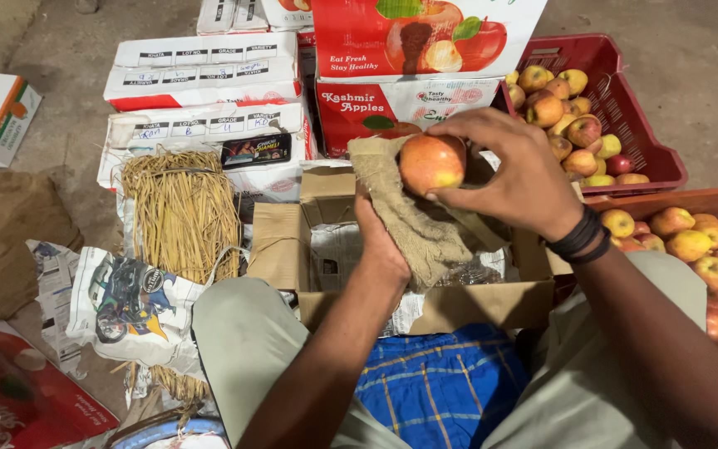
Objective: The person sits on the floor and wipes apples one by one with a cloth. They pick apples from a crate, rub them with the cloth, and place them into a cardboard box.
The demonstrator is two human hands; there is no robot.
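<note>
A person sits on the floor with knees spread, a blue checked cloth in the lap, and an open cardboard carton (425, 308) lined with newspaper just in front. The left hand (380, 241) reaches up over the carton, its fingers closed around a piece of coarse burlap cloth (409, 216) that drapes down into the box. The right hand (513, 170), a black band at its wrist, holds a red-and-yellow apple (431, 162) in curled fingertips, pressing it against the top of the burlap, above the carton's far edge. This looks like the wiping step: the fruit is being rubbed on the cloth. Turning it for an even wipe would call for a light grip so the skin is not bruised. To the left lies a bundle of dry straw (180, 212) on newspaper. To the right, red plastic crates (625, 108) hold many loose apples. Beyond, printed apple boxes (201, 71) are stacked on the concrete floor.
</note>
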